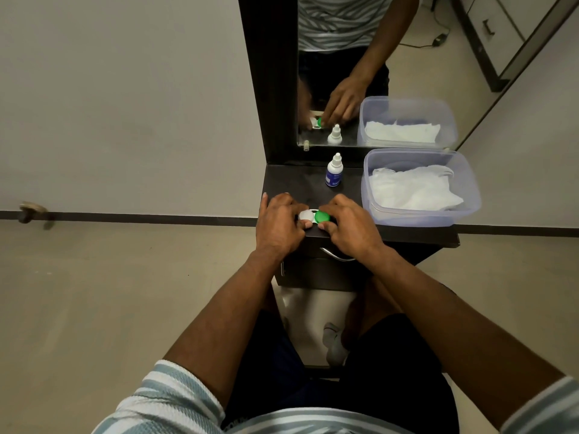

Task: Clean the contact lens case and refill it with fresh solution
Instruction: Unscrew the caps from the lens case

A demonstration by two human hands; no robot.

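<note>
Clear tub (419,214) and bottle (334,170) stand behind; both hands (277,223) (347,225) grip the lens case (314,216).

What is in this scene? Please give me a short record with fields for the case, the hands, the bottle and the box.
case: on the shelf front edge, white cap left, green cap right, both on
left hand: grips the white cap side
right hand: grips the green cap side
bottle: upright, capped, behind the case
box: right of the bottle, holds white tissue
</note>
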